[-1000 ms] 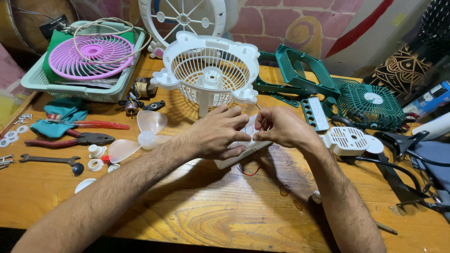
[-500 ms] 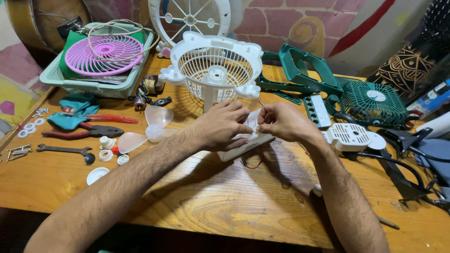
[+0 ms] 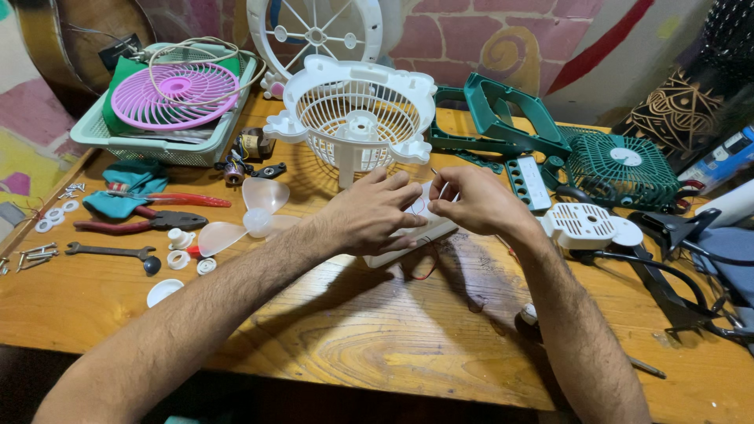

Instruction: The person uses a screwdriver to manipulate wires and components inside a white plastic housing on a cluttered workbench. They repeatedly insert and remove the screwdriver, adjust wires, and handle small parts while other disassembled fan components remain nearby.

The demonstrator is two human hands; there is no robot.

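Observation:
My left hand (image 3: 375,212) rests palm-down on a flat white plastic housing (image 3: 416,235) lying on the wooden table (image 3: 330,330), pressing it in place. My right hand (image 3: 477,200) sits just to its right, fingers pinched around thin wires and a slim metal tool tip (image 3: 433,171) over the housing. A red wire (image 3: 424,271) loops out beneath the housing. Directly behind both hands stands a white fan grille (image 3: 353,114) on its post. What lies under my left palm is hidden.
A clear fan blade (image 3: 243,220), red-handled pliers (image 3: 149,224), a wrench (image 3: 110,253), screws and white washers lie left. A tray (image 3: 126,145) with a purple grille stands back left. Green fan parts (image 3: 620,165), a white round part (image 3: 585,224) and black cables fill the right.
Both hands stay together over the white housing with only small finger shifts. The view has moved slightly, so the table's things sit a little differently in the frame.

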